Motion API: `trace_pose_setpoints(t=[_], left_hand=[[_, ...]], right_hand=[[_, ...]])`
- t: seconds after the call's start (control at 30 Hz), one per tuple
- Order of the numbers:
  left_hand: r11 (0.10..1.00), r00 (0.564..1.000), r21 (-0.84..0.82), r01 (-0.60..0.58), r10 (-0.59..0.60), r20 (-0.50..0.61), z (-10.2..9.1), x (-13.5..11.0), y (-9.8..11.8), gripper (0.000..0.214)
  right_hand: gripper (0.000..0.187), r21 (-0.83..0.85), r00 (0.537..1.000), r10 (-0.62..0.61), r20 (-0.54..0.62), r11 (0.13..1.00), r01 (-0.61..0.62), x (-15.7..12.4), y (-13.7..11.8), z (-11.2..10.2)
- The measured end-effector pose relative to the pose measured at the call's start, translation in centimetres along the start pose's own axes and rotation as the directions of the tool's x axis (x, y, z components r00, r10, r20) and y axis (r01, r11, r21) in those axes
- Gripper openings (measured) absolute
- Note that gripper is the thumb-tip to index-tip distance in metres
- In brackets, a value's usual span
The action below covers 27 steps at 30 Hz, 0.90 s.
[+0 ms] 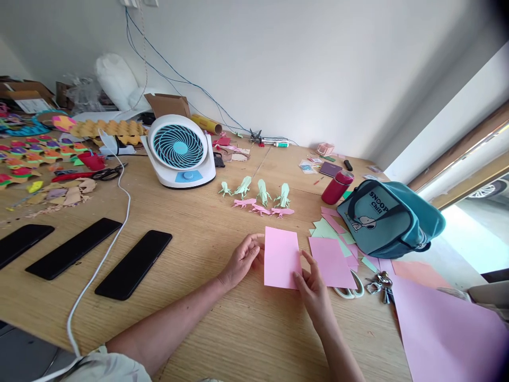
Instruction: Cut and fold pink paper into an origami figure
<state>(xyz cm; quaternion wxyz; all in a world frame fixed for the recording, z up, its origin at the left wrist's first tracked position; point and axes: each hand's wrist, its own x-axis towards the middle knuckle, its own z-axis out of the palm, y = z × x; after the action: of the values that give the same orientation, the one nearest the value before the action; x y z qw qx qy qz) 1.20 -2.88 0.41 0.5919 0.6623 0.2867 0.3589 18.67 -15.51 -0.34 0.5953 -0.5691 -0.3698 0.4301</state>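
A pink rectangular paper sheet point(281, 260) stands tilted up above the table in front of me. My right hand point(314, 286) pinches its lower right edge, thumb on the front and fingers partly behind. My left hand point(242, 260) is at the sheet's left edge, loosely curled with thumb and fingers apart; its fingertips reach the edge and are partly hidden there. Beyond the sheet stand several green folded-paper figures point(261, 192) and, before them, pink folded-paper figures point(260, 210). Another pink sheet point(332, 262) lies to the right, partly over white-handled scissors point(358, 289).
Green and pink paper pieces point(326, 230) lie beside a teal bag point(382, 217) and a red bottle point(337, 187). Keys point(384, 283) and a large pink sheet point(445, 329) are at right. A fan point(178, 151), black phones point(133, 263) and a white cable point(124, 212) are at left.
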Motion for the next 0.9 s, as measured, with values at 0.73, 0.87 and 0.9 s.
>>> trace_pose_setpoints(t=[0.73, 0.87, 0.9], left_hand=[[0.925, 0.951, 0.25, -0.284, 0.24, 0.194, 0.2, -0.5, -1.2, 0.026], [0.935, 0.962, 0.241, -0.262, 0.232, 0.147, 0.2, -0.5, -1.5, 0.018], [0.937, 0.967, 0.244, -0.251, 0.228, 0.117, 0.1, -0.5, -1.5, 0.017]], right_hand=[[0.038, -0.36, 0.976, 0.059, 0.21, 0.933, 0.021, 0.3, -0.5, -4.1], [0.036, -0.294, 0.994, 0.031, 0.106, 0.956, 0.002, 0.4, -0.4, -4.7], [0.035, -0.259, 0.996, 0.028, 0.081, 0.966, -0.006, 0.4, -0.3, -4.9]])
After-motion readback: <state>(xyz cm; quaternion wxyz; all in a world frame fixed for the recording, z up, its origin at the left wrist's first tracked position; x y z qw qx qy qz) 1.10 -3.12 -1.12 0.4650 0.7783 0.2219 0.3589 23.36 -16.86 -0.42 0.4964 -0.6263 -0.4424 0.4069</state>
